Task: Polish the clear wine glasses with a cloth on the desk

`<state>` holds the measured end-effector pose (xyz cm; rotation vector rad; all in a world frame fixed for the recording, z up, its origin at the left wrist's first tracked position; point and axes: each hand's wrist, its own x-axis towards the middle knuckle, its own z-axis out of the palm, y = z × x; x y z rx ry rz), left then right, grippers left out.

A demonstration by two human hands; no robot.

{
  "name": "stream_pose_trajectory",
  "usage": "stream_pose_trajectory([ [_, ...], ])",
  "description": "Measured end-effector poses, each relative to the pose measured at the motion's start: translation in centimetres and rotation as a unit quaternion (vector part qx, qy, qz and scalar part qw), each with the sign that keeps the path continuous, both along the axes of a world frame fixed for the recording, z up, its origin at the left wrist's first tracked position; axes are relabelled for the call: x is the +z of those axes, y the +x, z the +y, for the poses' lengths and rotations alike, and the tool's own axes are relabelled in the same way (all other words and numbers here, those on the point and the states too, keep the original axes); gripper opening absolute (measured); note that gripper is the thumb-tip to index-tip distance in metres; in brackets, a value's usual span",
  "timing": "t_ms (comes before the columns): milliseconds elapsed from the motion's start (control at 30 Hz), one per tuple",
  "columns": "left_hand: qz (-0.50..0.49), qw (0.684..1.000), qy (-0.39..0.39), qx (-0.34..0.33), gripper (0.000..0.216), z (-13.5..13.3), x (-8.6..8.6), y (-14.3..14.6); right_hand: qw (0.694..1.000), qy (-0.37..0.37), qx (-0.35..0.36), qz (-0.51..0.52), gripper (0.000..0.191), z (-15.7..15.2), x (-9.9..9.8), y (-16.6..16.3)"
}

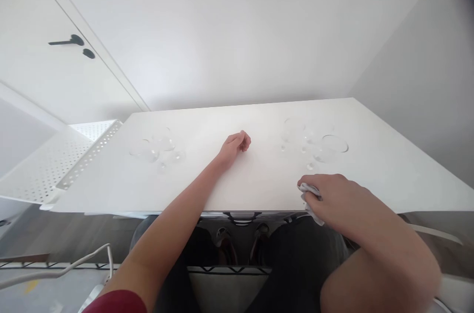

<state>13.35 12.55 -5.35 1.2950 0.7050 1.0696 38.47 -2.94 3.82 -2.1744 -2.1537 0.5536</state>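
My left hand [235, 145] rests on the middle of the white table [388, 165], fingers loosely curled with nothing in them. My right hand [333, 197] lies near the table's front edge, closed on a crumpled pale cloth [310, 197]. Clear wine glasses stand in two groups: one [155, 147] to the left of my left hand, another [314, 142] just beyond my right hand.
A white perforated metal shelf [55, 160] adjoins the table's left side. A white door with a black handle [68, 41] is at the far left. Under the table are my dark trousers, a wire rack [229, 268] and a white cable [74, 266].
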Motion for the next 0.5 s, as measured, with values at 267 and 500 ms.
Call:
stream_pose_trajectory([
  [267, -0.244, 0.942, -0.18, 0.142, 0.041, 1.3, -0.1, -1.5, 0.968, 0.074, 0.238, 0.039, 0.021, 0.7, 0.8, -10.1],
  [500, -0.33, 0.916, -0.167, 0.157, 0.036, 1.4, -0.6, -2.5, 0.94, 0.13, 0.278, 0.151, 0.04, 0.9, 0.1, -16.0],
])
